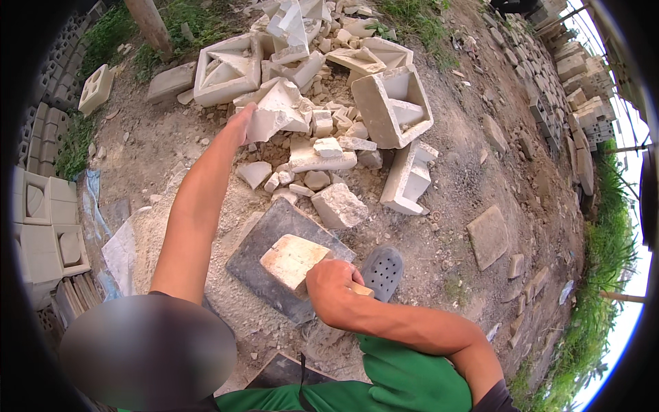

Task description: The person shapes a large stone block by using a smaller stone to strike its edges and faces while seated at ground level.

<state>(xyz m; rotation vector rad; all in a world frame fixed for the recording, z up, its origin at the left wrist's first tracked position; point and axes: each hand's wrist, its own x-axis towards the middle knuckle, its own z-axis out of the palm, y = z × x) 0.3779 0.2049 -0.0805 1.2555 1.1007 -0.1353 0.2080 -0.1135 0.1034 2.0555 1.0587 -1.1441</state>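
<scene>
Reaching forward, my left hand (241, 124) is closed on the edge of a broken cream block piece (278, 110) at the near side of a rubble heap. Its fingers are partly hidden by the piece. My right hand (332, 291) is closed round the wooden handle (361, 290) of a short-handled tool. The tool's broad, flat, dust-coated head (294, 261) lies over a dark square board (257, 237) on the ground; its exact kind is unclear. A chunky block fragment (340, 205) lies just beyond the board.
Broken hollow blocks (392, 106) and smaller chunks are heaped ahead. A grey clog (382, 272) stands right of the board. Stacked cream blocks (51, 230) rise at the left. A flat slab (487, 237) lies on the dirt at the right; a wooden post (148, 27) stands far left.
</scene>
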